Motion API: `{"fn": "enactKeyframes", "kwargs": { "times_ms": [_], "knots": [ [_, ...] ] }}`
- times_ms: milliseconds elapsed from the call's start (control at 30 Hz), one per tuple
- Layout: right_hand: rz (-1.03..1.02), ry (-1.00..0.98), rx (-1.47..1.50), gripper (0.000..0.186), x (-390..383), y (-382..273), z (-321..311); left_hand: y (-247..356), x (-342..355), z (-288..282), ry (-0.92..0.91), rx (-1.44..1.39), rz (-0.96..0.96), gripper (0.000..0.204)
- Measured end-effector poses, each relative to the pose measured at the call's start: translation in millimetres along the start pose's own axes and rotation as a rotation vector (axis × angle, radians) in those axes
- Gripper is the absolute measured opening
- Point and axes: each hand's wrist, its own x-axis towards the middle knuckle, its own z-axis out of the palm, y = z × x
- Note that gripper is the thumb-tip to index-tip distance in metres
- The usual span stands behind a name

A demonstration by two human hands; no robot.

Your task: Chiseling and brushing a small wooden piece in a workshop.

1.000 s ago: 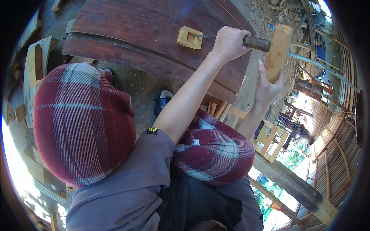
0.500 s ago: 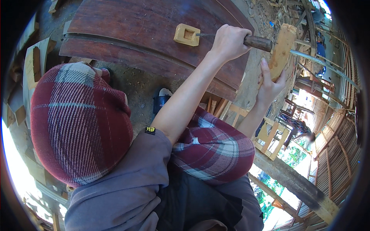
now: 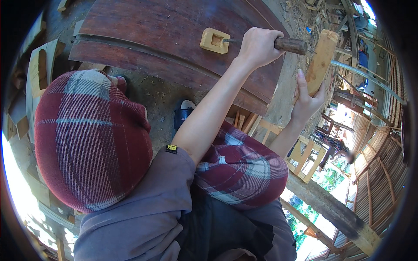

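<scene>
My left hand [image 3: 260, 47] is closed around a chisel [image 3: 291, 45], its dark wooden handle sticking out to the right of my fist. The thin blade points left into the square hollow of a small pale wooden block [image 3: 209, 46]. That block rests on a reddish-brown wooden panel [image 3: 174, 26]. In my right hand [image 3: 308, 102], thumb on one side and fingers on the other, is a thick wooden mallet block [image 3: 322, 61], raised at a slant. A narrow gap separates it from the end of the chisel handle.
Plaid-covered knees [image 3: 93, 139] rise on either side of my arms. Wood offcuts [image 3: 40, 71] lie at the left. A slatted wooden frame [image 3: 307, 156] and a heavy beam [image 3: 333, 209] stand at the right. Wood scraps litter the floor at the far right.
The mallet block has drawn back slightly to the right, away from the chisel handle's end. My left hand keeps its hold on the chisel, nearly still.
</scene>
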Motion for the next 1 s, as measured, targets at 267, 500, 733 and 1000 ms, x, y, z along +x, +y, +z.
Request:
{"fn": "enactKeyframes", "kwargs": {
  "times_ms": [267, 500, 733, 1000],
  "knots": [
    [-0.013, 0.002, -0.008, 0.04, -1.1, -0.9, -0.1, -2.1, -1.5, 0.3, -0.023, 0.005, -0.011, 0.023],
    [-0.014, -0.004, -0.014, 0.04, -0.8, -0.5, -2.0, 0.0, 3.4, -5.8, -0.007, -0.032, -0.064, 0.025],
    [-0.092, 0.099, 0.109, 0.041, -9.4, -31.9, -21.8, 1.0, 2.1, -7.3, -0.028, -0.045, -0.066, 0.026],
    [-0.065, 0.03, -0.133, 0.042, -3.8, -29.1, -12.2, -5.7, -1.5, -4.1, -0.038, 0.004, -0.054, 0.025]
  ]
}}
